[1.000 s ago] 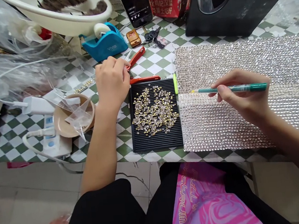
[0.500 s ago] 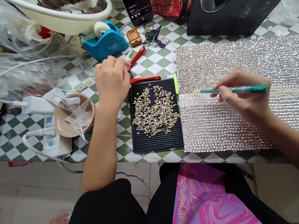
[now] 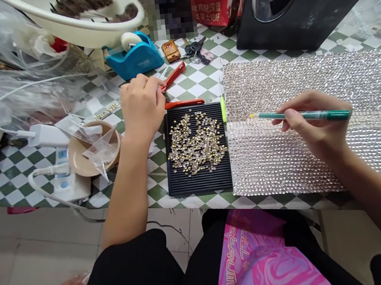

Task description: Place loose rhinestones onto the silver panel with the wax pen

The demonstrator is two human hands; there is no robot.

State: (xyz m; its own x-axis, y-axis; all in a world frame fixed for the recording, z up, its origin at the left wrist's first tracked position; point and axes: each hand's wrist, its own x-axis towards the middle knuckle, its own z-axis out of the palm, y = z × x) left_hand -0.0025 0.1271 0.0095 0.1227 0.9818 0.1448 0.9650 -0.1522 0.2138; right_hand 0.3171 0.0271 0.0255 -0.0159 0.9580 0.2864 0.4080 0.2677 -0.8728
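My right hand (image 3: pixel 322 131) pinches a green pen-like picker (image 3: pixel 337 114) with a yellow tip. The tip points left, over a sheet covered in rows of rhinestones (image 3: pixel 282 169), near the boundary between its denser upper part and the sparser lower rows. My left hand (image 3: pixel 144 104) lies curled on the table, its fingertips hidden beneath it, against red-handled pliers (image 3: pixel 184 102). Between the hands sits a black ribbed tray (image 3: pixel 200 186) with loose rhinestones (image 3: pixel 197 144), some face up and others showing gold backs. A tool with a lime-green handle (image 3: pixel 223 109) lies between tray and sheet.
A blue tape dispenser (image 3: pixel 137 59), an orange case (image 3: pixel 170 50) and keys (image 3: pixel 195 47) lie behind my left hand. A large black dispenser (image 3: pixel 277 31) stands beyond the sheet. At left are a beige bowl (image 3: pixel 76 156), a power strip (image 3: pixel 66 187) and cables.
My right hand and the picker have shifted slightly right over the sheet. My left hand stays in the same place by the pliers. The view has tilted a little.
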